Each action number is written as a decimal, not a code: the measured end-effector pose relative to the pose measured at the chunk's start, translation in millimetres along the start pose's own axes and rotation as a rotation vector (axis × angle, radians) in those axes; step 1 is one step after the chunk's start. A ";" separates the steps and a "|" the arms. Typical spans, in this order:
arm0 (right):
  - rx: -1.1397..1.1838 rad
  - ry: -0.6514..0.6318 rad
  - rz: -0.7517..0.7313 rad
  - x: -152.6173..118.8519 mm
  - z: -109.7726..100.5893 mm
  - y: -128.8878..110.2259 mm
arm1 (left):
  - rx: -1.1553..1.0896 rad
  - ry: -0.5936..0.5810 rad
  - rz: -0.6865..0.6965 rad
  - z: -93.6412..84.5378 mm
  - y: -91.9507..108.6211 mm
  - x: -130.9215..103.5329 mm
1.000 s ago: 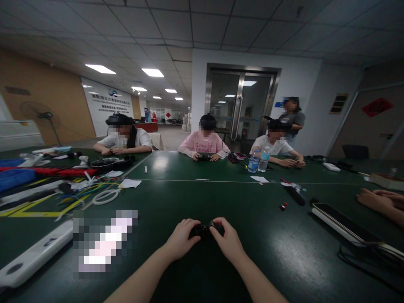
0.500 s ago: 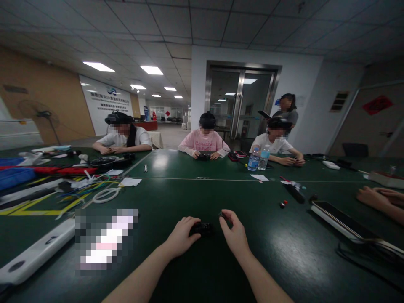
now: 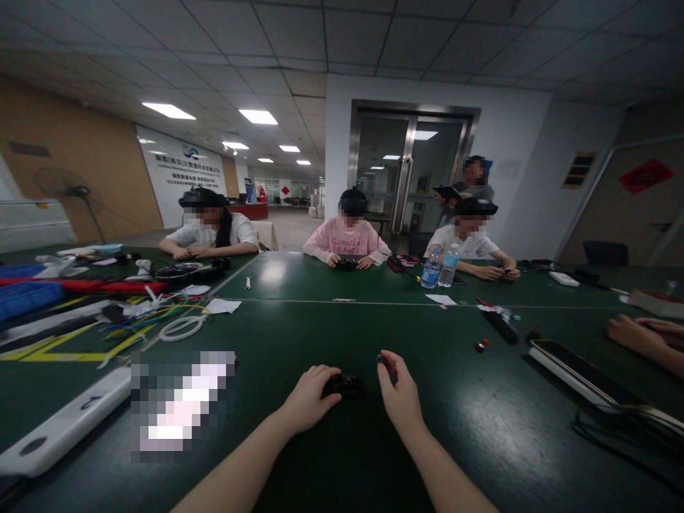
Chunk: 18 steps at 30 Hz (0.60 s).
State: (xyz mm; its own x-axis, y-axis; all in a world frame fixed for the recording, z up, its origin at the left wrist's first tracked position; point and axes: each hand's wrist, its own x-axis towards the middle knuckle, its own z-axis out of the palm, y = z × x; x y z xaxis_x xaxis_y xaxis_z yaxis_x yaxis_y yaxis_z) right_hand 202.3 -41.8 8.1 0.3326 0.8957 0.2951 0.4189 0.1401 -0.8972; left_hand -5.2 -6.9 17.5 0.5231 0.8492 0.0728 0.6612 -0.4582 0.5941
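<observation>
On the dark green table lies a small black object, too dark to identify. My left hand grips its left end between thumb and fingers. To the right of it, apart from the black object, my right hand is raised a little with thumb and index finger pinched on a tiny dark piece. What that piece is cannot be made out.
A white power strip and a pixelated bright object lie at left, with a coiled white cable beyond. At right are a phone-like device, black cables and a small red-and-black part. Several people sit around.
My right hand has shifted slightly right with the tiny piece, a bit farther from the black object. My left hand keeps its hold. The standing person in the back has moved slightly left.
</observation>
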 end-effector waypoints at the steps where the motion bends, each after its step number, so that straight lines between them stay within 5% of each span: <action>1: -0.005 0.000 -0.001 0.0 0.1 -0.2 | 0.001 -0.004 -0.003 -0.6 0.7 -0.2; 18: -0.001 -0.010 -0.027 0.1 0.9 0.5 | 0.004 -0.024 -0.033 -3.4 5.6 -1.7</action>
State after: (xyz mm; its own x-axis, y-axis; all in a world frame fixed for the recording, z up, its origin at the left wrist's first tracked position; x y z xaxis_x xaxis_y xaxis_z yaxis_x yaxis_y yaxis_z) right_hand 201.8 -41.3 7.3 0.3128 0.8956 0.3164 0.4285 0.1642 -0.8885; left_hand -4.1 -10.1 23.4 0.5140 0.8572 0.0338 0.6802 -0.4312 0.5928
